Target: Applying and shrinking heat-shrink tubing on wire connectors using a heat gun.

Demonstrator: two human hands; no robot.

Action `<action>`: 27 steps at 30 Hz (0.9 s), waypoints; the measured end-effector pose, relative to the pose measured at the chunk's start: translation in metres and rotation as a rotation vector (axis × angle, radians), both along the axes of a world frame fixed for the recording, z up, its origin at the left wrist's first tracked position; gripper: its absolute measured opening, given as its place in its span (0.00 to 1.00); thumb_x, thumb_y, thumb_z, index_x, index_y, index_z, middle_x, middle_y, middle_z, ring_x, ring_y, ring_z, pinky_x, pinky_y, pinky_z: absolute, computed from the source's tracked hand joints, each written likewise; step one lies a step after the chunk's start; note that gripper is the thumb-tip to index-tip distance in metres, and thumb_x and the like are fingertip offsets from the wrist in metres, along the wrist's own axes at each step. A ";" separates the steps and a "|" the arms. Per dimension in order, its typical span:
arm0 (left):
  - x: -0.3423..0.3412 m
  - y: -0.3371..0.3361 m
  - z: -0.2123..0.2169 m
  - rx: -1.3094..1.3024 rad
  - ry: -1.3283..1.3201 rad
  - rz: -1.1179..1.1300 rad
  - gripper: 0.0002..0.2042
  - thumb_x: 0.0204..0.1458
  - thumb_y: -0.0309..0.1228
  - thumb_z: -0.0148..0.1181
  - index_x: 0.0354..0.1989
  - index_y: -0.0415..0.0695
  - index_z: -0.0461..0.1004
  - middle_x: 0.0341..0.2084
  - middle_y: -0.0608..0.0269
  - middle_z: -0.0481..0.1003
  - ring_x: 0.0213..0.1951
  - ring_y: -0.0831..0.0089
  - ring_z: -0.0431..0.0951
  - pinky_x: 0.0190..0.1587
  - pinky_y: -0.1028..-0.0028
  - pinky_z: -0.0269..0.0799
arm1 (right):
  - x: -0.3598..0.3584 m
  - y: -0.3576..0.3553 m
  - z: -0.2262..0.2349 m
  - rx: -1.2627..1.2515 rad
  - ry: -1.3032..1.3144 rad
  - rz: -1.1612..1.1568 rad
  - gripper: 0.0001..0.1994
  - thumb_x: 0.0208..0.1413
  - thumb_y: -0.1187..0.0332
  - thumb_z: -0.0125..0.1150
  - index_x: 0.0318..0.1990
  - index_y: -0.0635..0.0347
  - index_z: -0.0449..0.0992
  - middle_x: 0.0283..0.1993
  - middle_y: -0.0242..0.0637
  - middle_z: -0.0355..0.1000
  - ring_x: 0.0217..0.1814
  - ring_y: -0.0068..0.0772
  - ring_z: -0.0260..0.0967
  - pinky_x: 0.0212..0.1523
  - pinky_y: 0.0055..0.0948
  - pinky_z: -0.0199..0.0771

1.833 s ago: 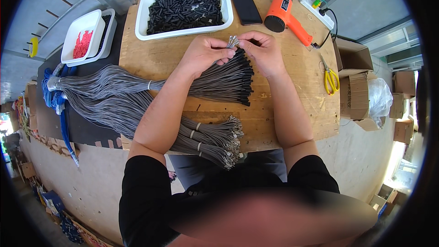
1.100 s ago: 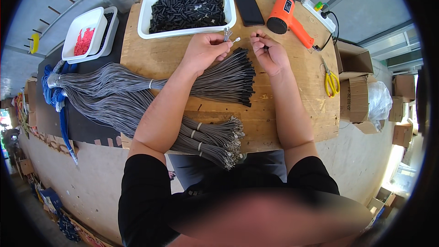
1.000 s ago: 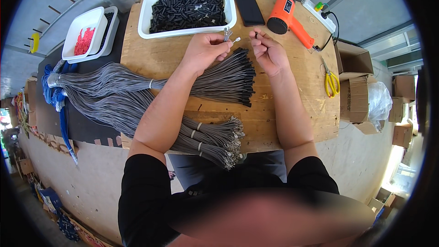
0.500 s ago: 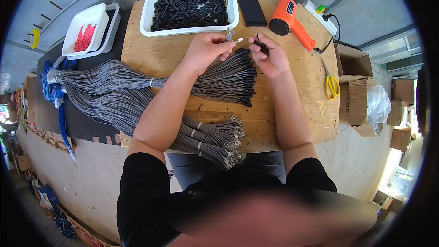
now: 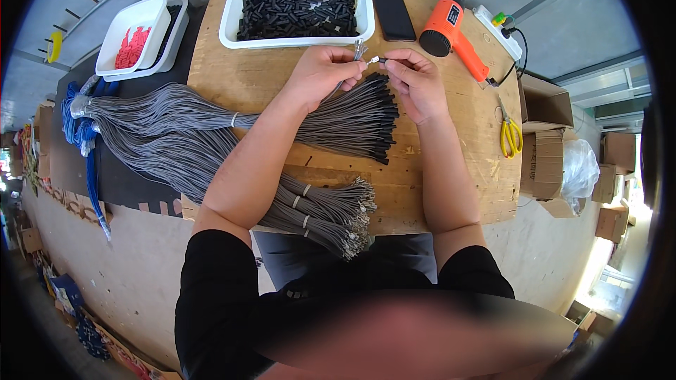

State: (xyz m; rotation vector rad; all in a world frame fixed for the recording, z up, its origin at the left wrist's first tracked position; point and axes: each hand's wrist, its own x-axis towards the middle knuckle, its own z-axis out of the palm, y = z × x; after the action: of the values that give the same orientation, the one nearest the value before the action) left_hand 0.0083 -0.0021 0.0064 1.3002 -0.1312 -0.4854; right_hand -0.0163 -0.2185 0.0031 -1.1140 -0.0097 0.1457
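Between its thumb and fingers my left hand (image 5: 325, 74) grips a few grey cables (image 5: 359, 49) with bare terminal ends; one pale terminal (image 5: 373, 60) sticks out to the right. My right hand (image 5: 417, 84) pinches a short black sleeve (image 5: 382, 60), its end at the tip of that terminal. Whether the sleeve has slid over the terminal is too small to tell. Below my hands lies a grey cable bundle (image 5: 338, 127) whose ends carry black sleeves. Nearer me, tied bundles (image 5: 317, 211) end in bare metal terminals.
A white tub (image 5: 227, 28) of black sleeves stands at the back, beside a black phone (image 5: 394, 14). An orange heat gun (image 5: 451, 35), a power strip (image 5: 498, 32) and yellow-handled scissors (image 5: 510, 137) lie right. White tubs (image 5: 105, 56) with red and black pieces stand left.
My right hand has moved left and brought a black sleeve up to the terminal in my left hand. The left hand has hardly moved; the view has shifted slightly.
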 end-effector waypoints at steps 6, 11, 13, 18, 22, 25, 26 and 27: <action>0.001 0.001 -0.001 -0.004 -0.004 -0.021 0.07 0.57 0.25 0.66 0.38 0.33 0.80 0.26 0.65 0.77 0.27 0.80 0.74 0.32 0.78 0.71 | -0.002 0.003 0.004 -0.040 0.006 -0.047 0.09 0.58 0.80 0.65 0.46 0.70 0.79 0.31 0.30 0.73 0.24 0.12 0.57 0.24 0.14 0.54; 0.001 0.002 -0.004 0.000 -0.035 -0.051 0.08 0.56 0.25 0.66 0.39 0.32 0.80 0.27 0.64 0.77 0.28 0.79 0.74 0.32 0.78 0.71 | -0.002 0.002 0.000 -0.059 -0.036 -0.079 0.09 0.58 0.80 0.65 0.46 0.69 0.81 0.30 0.27 0.72 0.24 0.11 0.56 0.24 0.14 0.52; 0.001 0.002 -0.003 0.002 -0.018 -0.054 0.08 0.56 0.25 0.66 0.40 0.32 0.80 0.27 0.64 0.77 0.28 0.79 0.74 0.32 0.78 0.71 | -0.002 0.002 -0.001 -0.069 -0.042 -0.083 0.08 0.58 0.80 0.65 0.46 0.68 0.82 0.29 0.25 0.71 0.25 0.11 0.56 0.24 0.14 0.52; 0.002 0.002 -0.006 -0.006 -0.019 -0.073 0.09 0.55 0.25 0.67 0.40 0.32 0.79 0.27 0.64 0.77 0.28 0.79 0.74 0.32 0.78 0.71 | -0.001 -0.001 -0.004 -0.114 -0.092 -0.043 0.07 0.60 0.81 0.62 0.44 0.66 0.81 0.40 0.35 0.80 0.26 0.11 0.57 0.25 0.13 0.55; 0.001 0.002 -0.004 0.010 0.010 -0.073 0.09 0.55 0.25 0.66 0.40 0.32 0.79 0.28 0.64 0.77 0.28 0.79 0.74 0.32 0.78 0.71 | -0.002 -0.002 -0.003 -0.182 -0.125 -0.044 0.07 0.60 0.82 0.61 0.44 0.66 0.81 0.42 0.37 0.81 0.26 0.10 0.57 0.26 0.13 0.56; 0.001 0.003 -0.005 -0.006 0.025 -0.073 0.09 0.55 0.26 0.67 0.40 0.33 0.79 0.28 0.64 0.77 0.29 0.79 0.74 0.33 0.78 0.71 | -0.002 -0.002 -0.003 -0.184 -0.129 -0.033 0.08 0.60 0.82 0.61 0.44 0.66 0.82 0.44 0.38 0.81 0.27 0.10 0.58 0.26 0.13 0.57; 0.001 0.003 -0.006 -0.006 0.025 -0.072 0.09 0.55 0.26 0.67 0.40 0.33 0.79 0.28 0.64 0.77 0.29 0.79 0.74 0.33 0.78 0.71 | -0.002 -0.001 -0.004 -0.184 -0.129 -0.032 0.08 0.60 0.82 0.61 0.44 0.66 0.82 0.44 0.38 0.81 0.27 0.10 0.58 0.26 0.13 0.57; 0.002 0.003 -0.008 -0.010 0.024 -0.076 0.09 0.56 0.26 0.67 0.40 0.33 0.79 0.28 0.63 0.77 0.29 0.79 0.74 0.33 0.78 0.71 | -0.002 -0.001 -0.004 -0.187 -0.126 -0.034 0.08 0.60 0.82 0.61 0.44 0.66 0.82 0.44 0.38 0.81 0.27 0.10 0.58 0.27 0.13 0.57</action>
State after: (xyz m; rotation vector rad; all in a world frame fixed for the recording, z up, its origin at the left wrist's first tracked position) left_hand 0.0102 0.0013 -0.0016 1.2821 -0.1628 -0.5641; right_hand -0.0185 -0.2190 -0.0007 -1.3077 -0.0917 0.0466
